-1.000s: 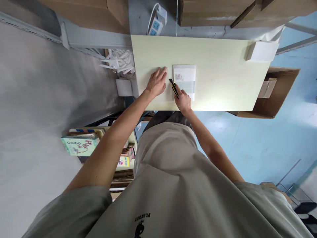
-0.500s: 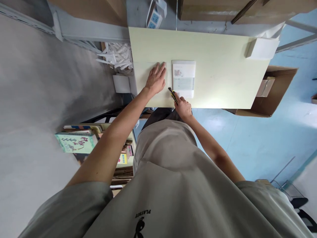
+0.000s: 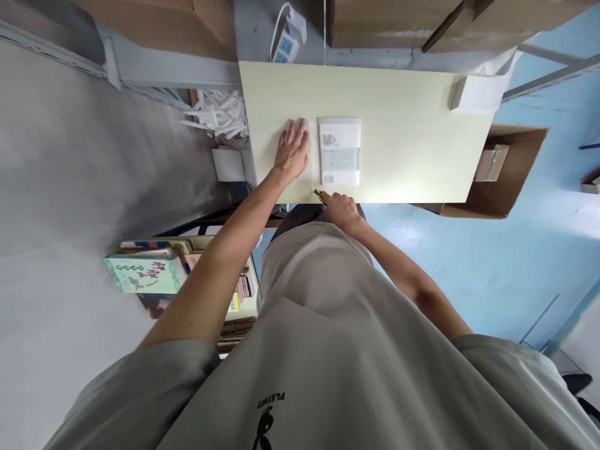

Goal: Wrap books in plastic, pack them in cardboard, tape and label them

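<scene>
My left hand (image 3: 293,150) lies flat on the pale yellow tabletop (image 3: 403,137), palm down with the fingers a little apart. A faint edge beside it may be a clear sheet, but I cannot make it out fully. In my right hand (image 3: 342,209), at the table's near edge, is a black and yellow utility knife (image 3: 320,197), its front end pointing to the upper left. Most of the knife is hidden by the fingers. Between and beyond the hands a white book (image 3: 340,151) with a pale green band lies flat, touched by neither.
A white box (image 3: 480,94) sits at the table's far right corner. Below the right end stands an open cardboard box (image 3: 515,169) with a smaller carton inside. Behind the table are a power strip (image 3: 285,49) and large cartons (image 3: 389,25). Books (image 3: 145,273) are stacked at lower left.
My right hand has drawn the utility knife back toward my body, down to the table's near edge, away from the book's corner. My left hand stays flat in place. The view has shifted slightly.
</scene>
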Demonstrator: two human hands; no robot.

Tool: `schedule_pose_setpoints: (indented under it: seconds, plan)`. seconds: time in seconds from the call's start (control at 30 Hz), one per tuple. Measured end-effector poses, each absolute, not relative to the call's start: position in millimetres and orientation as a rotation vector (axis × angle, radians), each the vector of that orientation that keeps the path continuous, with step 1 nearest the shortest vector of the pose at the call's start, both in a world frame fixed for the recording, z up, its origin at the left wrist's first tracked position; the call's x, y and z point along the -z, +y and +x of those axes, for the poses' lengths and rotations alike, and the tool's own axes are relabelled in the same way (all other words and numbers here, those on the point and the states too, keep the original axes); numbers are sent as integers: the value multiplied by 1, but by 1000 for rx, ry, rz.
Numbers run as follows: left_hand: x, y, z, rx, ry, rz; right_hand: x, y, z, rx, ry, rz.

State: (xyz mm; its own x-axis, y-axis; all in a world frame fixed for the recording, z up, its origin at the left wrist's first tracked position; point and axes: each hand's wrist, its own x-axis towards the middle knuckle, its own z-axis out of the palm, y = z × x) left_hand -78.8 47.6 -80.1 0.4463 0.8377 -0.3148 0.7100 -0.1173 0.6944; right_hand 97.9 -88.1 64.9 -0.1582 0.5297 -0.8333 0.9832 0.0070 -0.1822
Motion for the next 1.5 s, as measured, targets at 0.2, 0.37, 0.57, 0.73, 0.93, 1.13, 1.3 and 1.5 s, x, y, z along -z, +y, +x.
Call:
schedule_pose_setpoints:
  seconds: [0.2, 0.37, 0.57, 0.73, 0.93, 1.13, 1.3, 1.5]
  plan:
    - [77, 48, -74, -163, 1382, 1812, -102, -78, 117, 1111, 1774, 1756]
    - [42, 43, -67, -207, 1425, 1771, -125, -65, 163, 1200, 1884, 2225]
    - [-57, 33, -25, -595, 1154, 2035, -147, -22, 205, 1216, 2217, 2678]
    - [-140, 74, 23, -895, 1080, 2194, -184, 66, 221, 1092, 2574, 2742]
    - [-186, 146, 53, -1040, 1225, 2164, -217, 189, 223, 756, 3011, 2504]
    - [-204, 145, 45, -888, 1309, 2172, -212, 258, 215, 542, 2848, 2335]
    - [-171, 114, 30, -658, 1436, 2082, -196, 285, 216, 465, 2806, 2283]
    - [-84, 77, 5, -201, 1653, 1746, -158, 231, 220, 390, 3005, 2163]
